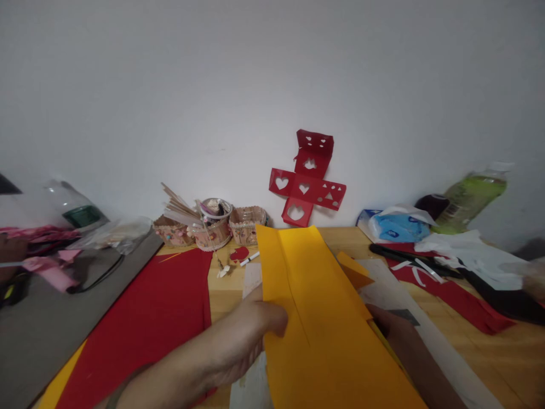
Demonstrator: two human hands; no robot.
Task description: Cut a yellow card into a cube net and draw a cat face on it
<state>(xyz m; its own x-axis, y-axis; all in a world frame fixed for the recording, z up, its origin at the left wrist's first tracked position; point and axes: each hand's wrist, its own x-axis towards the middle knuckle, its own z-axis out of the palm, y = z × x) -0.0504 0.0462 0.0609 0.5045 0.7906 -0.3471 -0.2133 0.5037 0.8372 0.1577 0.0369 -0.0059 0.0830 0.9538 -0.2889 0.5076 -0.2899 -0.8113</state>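
A large sheet of yellow paper (323, 307) is held up over the table, with a long crease or line down its left part. My left hand (259, 318) is closed on its left edge, thumb on top and fingers underneath. At the right edge is my right hand (389, 324), closed against the sheet, its fingers mostly hidden behind it. A narrow yellow strip (389, 343) shows between that hand and the sheet; whether it is paper or a tool is unclear. Under the sheet lies a whitish board (430, 335), and a yellow paper scrap (354, 270) is beyond.
Red paper (145, 312) lies to the left beside a grey mat (55, 335). A red cut-out box shape (304, 187) leans on the wall. Small decorated baskets (249, 221) stand at the back. On the right are a green-liquid bottle (474, 196), a tissue pack (402, 226) and red strips (472, 304).
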